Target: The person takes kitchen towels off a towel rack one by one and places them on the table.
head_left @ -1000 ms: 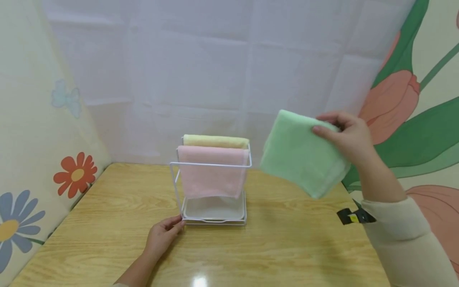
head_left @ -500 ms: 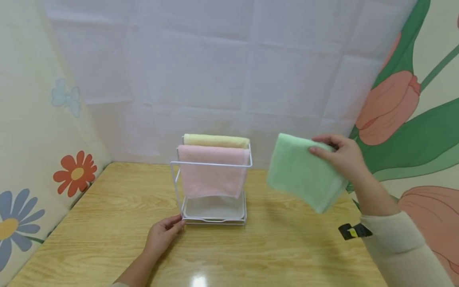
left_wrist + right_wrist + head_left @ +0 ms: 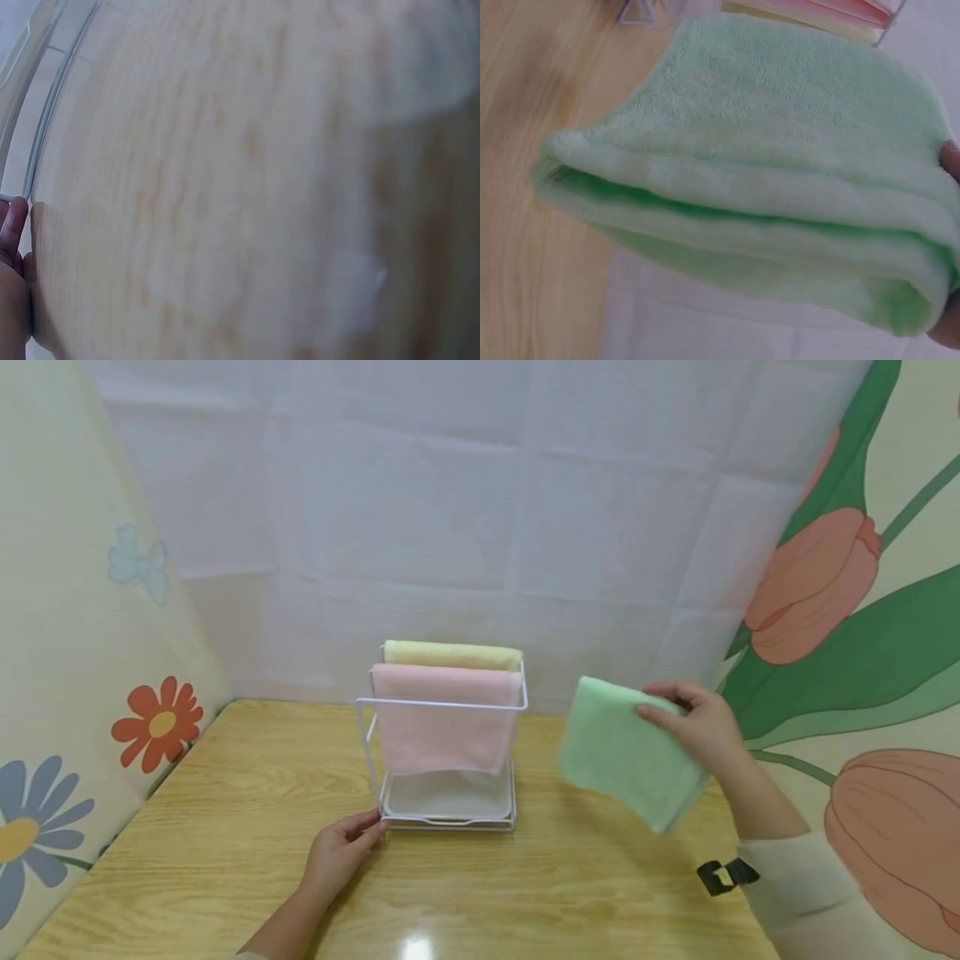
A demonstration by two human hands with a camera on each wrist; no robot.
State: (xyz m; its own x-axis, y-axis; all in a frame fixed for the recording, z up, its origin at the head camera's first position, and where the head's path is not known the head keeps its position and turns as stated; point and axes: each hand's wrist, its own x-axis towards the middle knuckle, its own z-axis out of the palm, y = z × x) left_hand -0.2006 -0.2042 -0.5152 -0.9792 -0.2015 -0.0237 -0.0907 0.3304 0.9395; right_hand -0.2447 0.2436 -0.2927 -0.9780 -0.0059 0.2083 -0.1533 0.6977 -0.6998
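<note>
In the head view my right hand (image 3: 697, 727) pinches a folded mint-green towel (image 3: 630, 756) by its upper right edge, thumb on the near side. The towel hangs tilted above the table, to the right of a white wire towel rack (image 3: 442, 702). Its folded layers (image 3: 742, 187) fill much of the right wrist view. My left hand (image 3: 339, 856) holds the rack's lower front left corner between thumb and fingers; those fingers (image 3: 13, 225) show at the wire in the left wrist view. A pink towel (image 3: 446, 727) drapes over one rack bar, with a yellow towel (image 3: 453, 653) behind it.
A white tray (image 3: 447, 795) sits in the rack's base. The wood-grain table (image 3: 247, 810) runs back to a white cloth backdrop (image 3: 420, 510). Walls painted with flowers stand at left and right. A black strap (image 3: 727, 877) is at my right sleeve.
My right hand has moved downward and slightly left with the green towel, bringing it closer to the table. The left hand, the rack and its two towels have stayed put.
</note>
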